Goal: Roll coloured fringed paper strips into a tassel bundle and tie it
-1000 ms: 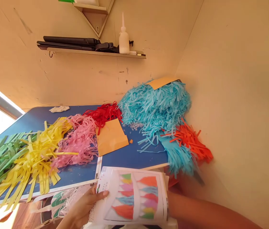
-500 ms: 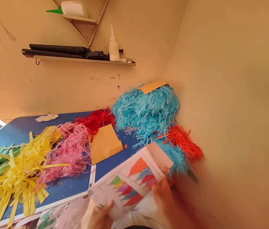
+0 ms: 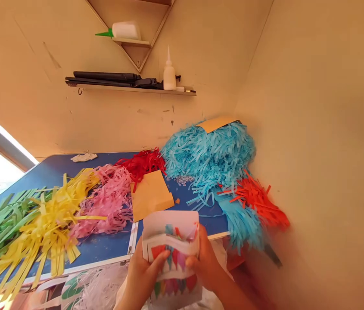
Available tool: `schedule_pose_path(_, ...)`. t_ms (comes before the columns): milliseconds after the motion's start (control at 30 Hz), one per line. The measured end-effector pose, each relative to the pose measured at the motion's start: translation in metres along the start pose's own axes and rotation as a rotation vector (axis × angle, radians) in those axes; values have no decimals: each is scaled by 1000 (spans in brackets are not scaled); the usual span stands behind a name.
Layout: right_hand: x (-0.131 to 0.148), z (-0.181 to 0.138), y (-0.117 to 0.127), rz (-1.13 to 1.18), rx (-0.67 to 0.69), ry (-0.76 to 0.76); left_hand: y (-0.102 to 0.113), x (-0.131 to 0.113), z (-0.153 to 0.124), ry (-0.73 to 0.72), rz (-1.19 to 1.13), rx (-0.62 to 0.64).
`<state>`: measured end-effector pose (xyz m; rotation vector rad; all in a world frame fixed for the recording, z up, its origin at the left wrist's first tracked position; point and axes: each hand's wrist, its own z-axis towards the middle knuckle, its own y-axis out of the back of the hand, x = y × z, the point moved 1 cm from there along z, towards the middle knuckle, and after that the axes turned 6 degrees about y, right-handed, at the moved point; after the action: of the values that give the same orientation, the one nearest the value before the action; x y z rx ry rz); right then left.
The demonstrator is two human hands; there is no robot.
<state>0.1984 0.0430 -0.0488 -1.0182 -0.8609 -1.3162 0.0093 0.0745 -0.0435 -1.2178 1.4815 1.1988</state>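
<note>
A white printed paper packet [image 3: 172, 218] with pictures of coloured tassels on it is held low in front of me, over the near edge of the table. My left hand [image 3: 144, 273] grips its left side, with the thumb across the front. My right hand [image 3: 205, 260] holds the right side, its thumb also on the front. The packet's upper part looks bent back like a flap, and whether anything is inside is hidden. Beyond it, a yellow-orange paper envelope [image 3: 152, 194] lies on the blue table [image 3: 117, 245].
Along the table lie green [image 3: 4, 228], yellow [image 3: 51, 219], pink [image 3: 107, 202] and red [image 3: 144, 162] tissue tassels. Light blue tassels [image 3: 210, 150] pile against the wall, orange-red tassels [image 3: 261, 200] beside them. A shelf [image 3: 117, 89] above carries a hair straightener [image 3: 104, 79] and a white bottle [image 3: 169, 76].
The packet has swung from a slant to nearly upright and now faces me more squarely. Both hands have come closer together on its sides. My view has shifted left.
</note>
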Motion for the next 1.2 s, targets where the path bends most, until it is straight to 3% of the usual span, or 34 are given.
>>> schedule_pose_path(67, -17, 1, -1, -148, -137, 60, -14, 4, 10, -32, 59, -128)
schedule_pose_path(200, -51, 0, 9, -363, -233, 46, -24, 14, 25, 31, 131, -96)
schedule_pose_path(300, -64, -2, 17, -428, -275, 23, -19, 21, 27, 20, 0, -11)
schedule_pose_path(400, -67, -5, 21, -391, -325, -5, -12, 33, 17, 45, -166, 184)
schedule_pose_path(500, -64, -10, 19, -290, -320, -6, -7, 52, 5, 79, -124, 309)
schedule_pose_path(667, -62, -29, 10, -287, -227, -13, -3, 78, -1, 25, 47, 95)
schedule_pose_path(800, -68, -43, 11, -410, -269, -36, -10, 85, -4, 5, 33, -29)
schedule_pose_path(900, -71, -47, 12, -454, -254, 2, -13, 87, -6, 77, 43, -92)
schedule_pose_path(1000, -71, -46, 14, -513, -259, 24, -7, 82, -5, 106, 81, -58)
schedule_pose_path(1100, -70, -44, 13, -554, -274, 25, 4, 62, 2, 55, 6, -1)
schedule_pose_path(1200, -67, -41, 10, -485, -206, 23, 8, 34, 14, -41, -127, 48)
